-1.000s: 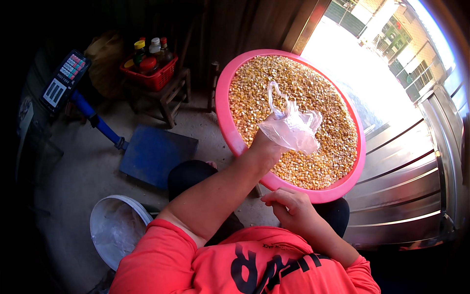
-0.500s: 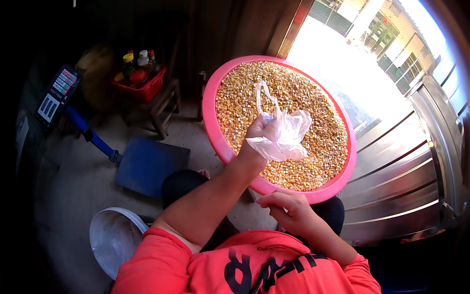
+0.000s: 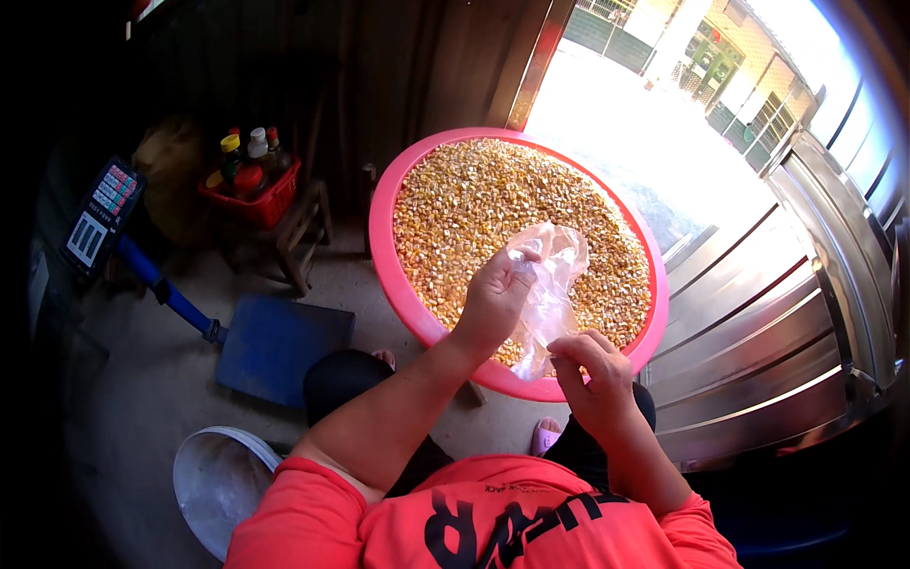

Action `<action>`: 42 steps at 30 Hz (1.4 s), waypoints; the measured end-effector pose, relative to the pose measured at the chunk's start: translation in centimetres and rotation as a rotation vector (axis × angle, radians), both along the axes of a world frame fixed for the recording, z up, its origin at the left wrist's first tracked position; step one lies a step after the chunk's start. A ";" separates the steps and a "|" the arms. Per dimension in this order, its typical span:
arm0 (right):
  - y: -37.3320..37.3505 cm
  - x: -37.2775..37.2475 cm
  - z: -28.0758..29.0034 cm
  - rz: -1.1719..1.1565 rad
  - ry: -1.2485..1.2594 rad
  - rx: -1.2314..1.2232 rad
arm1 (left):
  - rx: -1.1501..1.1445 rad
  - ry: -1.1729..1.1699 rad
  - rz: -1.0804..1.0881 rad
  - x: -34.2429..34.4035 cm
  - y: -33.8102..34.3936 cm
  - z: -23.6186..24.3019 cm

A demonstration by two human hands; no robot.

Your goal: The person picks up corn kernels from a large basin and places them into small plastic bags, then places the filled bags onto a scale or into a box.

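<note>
A thin clear plastic bag (image 3: pixel 555 284) stretches between my two hands above a wide pink basin (image 3: pixel 387 237). Yellow and whitish corn kernels (image 3: pixel 474 204) fill the basin almost to its rim. My left hand (image 3: pixel 498 296) is closed on the bag's upper left part, over the kernels. Near the basin's front rim, my right hand (image 3: pixel 595 375) pinches the lower end of the bag between thumb and fingers. The bag looks crumpled and nothing shows inside it.
On the left stands a platform scale with a blue plate (image 3: pixel 284 346) and a keypad display (image 3: pixel 102 216). A red basket (image 3: pixel 275 201) of bottles rests on a wooden stool (image 3: pixel 301 251). A white bucket (image 3: pixel 213 484) sits lower left. Metal panels (image 3: pixel 758 360) and a bright doorway lie right.
The right hand has come up from the basin's edge and taken hold of the bag's lower end. The bag is now drawn out downward between both hands. The whole view has shifted slightly.
</note>
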State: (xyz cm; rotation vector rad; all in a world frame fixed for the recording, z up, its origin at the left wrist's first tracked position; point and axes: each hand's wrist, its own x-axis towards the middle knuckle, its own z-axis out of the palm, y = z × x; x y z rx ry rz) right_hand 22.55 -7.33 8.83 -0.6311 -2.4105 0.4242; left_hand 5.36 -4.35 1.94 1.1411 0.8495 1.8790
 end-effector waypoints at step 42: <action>5.0 6.6 0.2 -0.264 0.056 0.277 | -0.276 -0.194 -0.539 -2.7 -2.2 3.9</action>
